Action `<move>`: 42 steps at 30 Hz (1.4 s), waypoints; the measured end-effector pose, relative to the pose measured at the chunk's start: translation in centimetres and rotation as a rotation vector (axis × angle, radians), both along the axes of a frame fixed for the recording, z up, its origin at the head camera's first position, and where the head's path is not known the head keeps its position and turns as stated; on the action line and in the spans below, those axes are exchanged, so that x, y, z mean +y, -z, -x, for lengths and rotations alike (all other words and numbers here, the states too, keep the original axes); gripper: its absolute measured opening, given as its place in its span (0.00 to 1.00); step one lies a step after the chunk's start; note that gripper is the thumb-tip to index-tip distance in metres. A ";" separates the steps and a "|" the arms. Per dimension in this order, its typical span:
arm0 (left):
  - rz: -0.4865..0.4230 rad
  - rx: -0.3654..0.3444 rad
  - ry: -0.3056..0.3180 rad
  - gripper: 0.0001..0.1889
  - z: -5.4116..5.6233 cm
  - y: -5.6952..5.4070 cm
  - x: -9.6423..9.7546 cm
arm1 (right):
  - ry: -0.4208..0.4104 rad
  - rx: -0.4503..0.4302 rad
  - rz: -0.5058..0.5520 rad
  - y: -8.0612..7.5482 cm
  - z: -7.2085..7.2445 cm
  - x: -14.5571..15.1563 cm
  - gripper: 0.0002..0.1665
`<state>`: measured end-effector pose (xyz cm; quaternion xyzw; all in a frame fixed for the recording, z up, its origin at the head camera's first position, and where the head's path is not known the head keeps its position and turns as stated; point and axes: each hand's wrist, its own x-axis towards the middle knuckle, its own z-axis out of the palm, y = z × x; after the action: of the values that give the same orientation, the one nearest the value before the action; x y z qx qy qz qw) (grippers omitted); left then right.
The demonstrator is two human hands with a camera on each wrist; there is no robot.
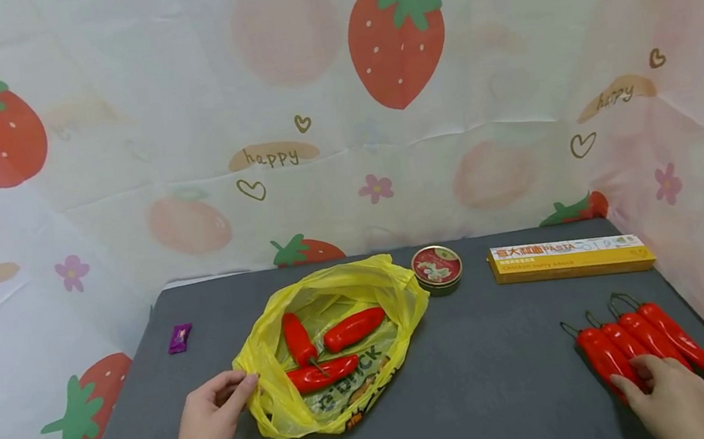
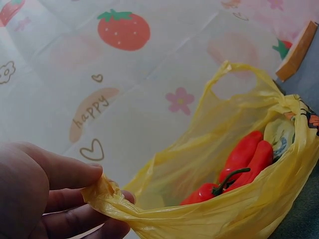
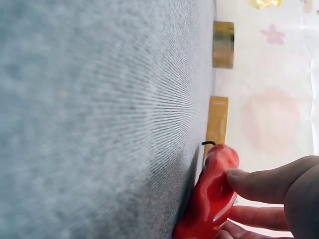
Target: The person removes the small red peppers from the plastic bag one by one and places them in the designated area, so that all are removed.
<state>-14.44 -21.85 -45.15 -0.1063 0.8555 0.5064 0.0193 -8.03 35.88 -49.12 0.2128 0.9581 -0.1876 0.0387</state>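
My left hand (image 1: 213,415) pinches the left rim of a yellow plastic bag (image 1: 268,414) between thumb and fingers, as the left wrist view shows closely. The bag lies with its mouth spread, and three red chili peppers (image 1: 355,330) are inside. On the right, several more red peppers (image 1: 684,340) lie side by side in a slanted row, green stems toward the back. My right hand (image 1: 675,399) grips the leftmost red pepper (image 3: 212,191) of that row, thumb on one side and fingers on the other. The hand hides part of the row.
Behind the bag's right edge stands a round tin (image 1: 437,269) with a red lid. A yellow pasta box (image 1: 570,260) lies at the back right. A small purple wrapped candy (image 1: 180,338) lies at the left of the grey tabletop (image 1: 485,381). Strawberry-print cloth (image 1: 334,101) hangs around the table.
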 end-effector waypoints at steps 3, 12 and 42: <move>0.011 0.000 0.000 0.20 0.0 -0.1 0.0 | 0.004 0.012 -0.005 0.0 0.2 0.0 0.39; 0.021 -0.005 0.003 0.19 -0.1 -0.3 0.1 | -0.038 0.029 0.002 -0.1 0.3 0.2 0.36; 0.018 0.002 -0.009 0.18 0.0 -0.1 -0.1 | -0.264 0.366 0.110 -5.1 3.4 -6.4 0.28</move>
<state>-14.41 -21.97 -45.01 -0.1098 0.8595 0.4990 0.0155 -11.41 29.45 -44.02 0.0455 0.9571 -0.2682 -0.1000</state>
